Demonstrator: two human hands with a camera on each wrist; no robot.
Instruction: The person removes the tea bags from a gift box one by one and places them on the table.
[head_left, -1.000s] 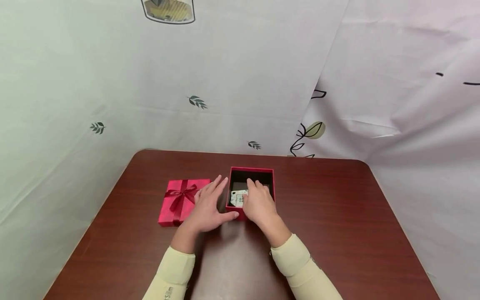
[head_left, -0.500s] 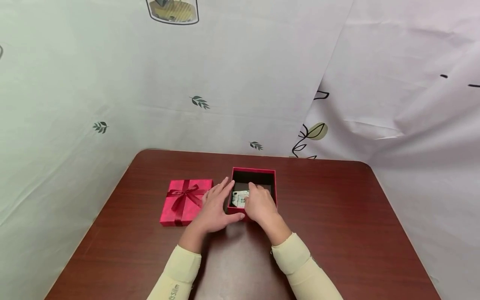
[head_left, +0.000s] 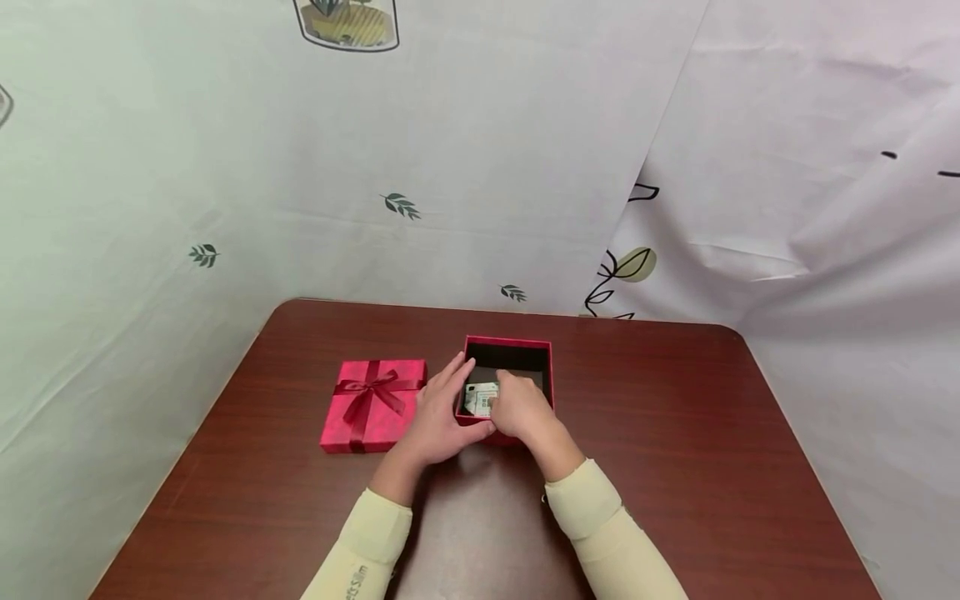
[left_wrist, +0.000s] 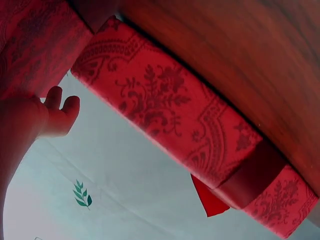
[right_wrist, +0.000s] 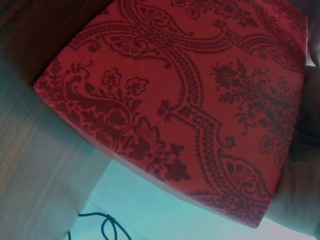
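Observation:
A red gift box (head_left: 508, 342) stands without its lid, its dark inside facing up. In it lies a small white printed piece (head_left: 477, 398), flat and card-like with a dark spot at one corner, partly covered by my right hand (head_left: 522, 406). That hand reaches over the front rim, thumb by the printed piece; I cannot tell whether it grips it. My left hand (head_left: 441, 417) has its extended fingers along the box's left rim and its thumb at the front wall. Left of it lies the red lid (head_left: 378, 404) with a dark red bow (head_left: 371, 390).
The brown table (head_left: 637, 458) has rounded far corners. White cloth (head_left: 487, 150) printed with leaves hangs behind it and at the sides. In the right wrist view, the box's patterned wall (right_wrist: 150, 100) fills most of the picture.
My left hand has moved right, up against the box's front left corner, and shows more of the lid. My right hand has stayed inside the box. The view has shifted slightly.

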